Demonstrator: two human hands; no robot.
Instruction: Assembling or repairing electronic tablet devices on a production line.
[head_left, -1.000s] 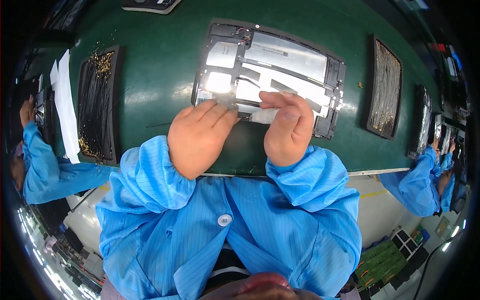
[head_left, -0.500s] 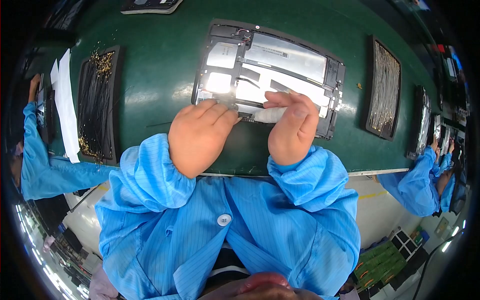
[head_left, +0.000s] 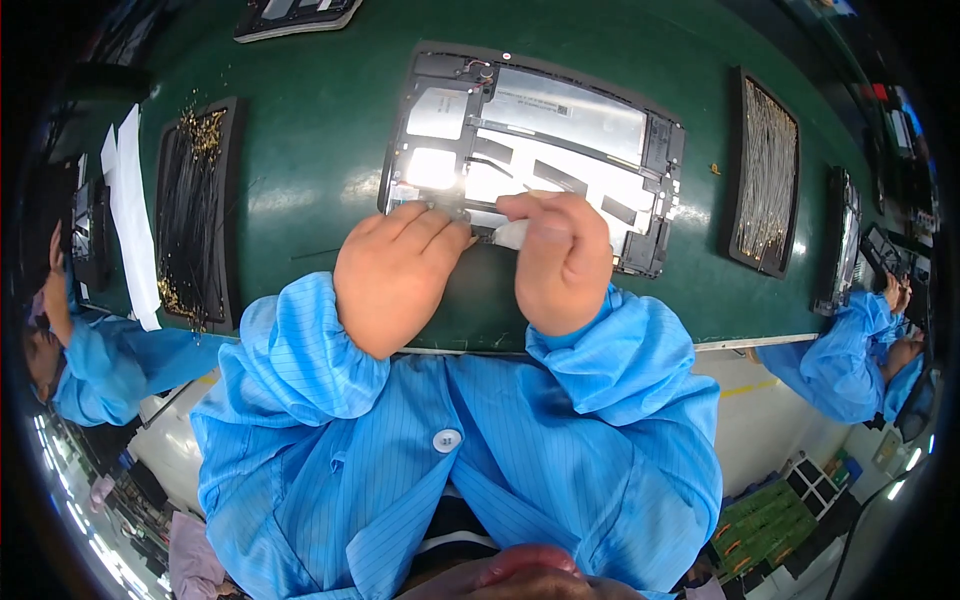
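An opened tablet (head_left: 570, 120), its silver battery and black inner parts exposed, lies tilted on the green table. At its near left edge my left hand (head_left: 395, 275) has its fingers bent down and pressed together; the fingertips hide whatever they pinch. Just right of it, my right hand (head_left: 565, 262) grips a white, tapered tool (head_left: 510, 234) between thumb and fingers. The tool's thin dark tip points left, close to my left fingertips at the tablet's near edge. Most of its body is covered by the right hand.
On the left, a dark tray (head_left: 236, 200) holds black cables with gold ends, beside white paper sheets (head_left: 133, 215). A second tray (head_left: 735, 170) of greyish cables lies right. Another device (head_left: 300, 15) sits at the far edge. Co-workers in blue sleeves (head_left: 835, 350) work at both sides.
My right hand has shifted left and curled in, covering more of the white tool. The tablet has slid very slightly left. My left hand stays nearly in place.
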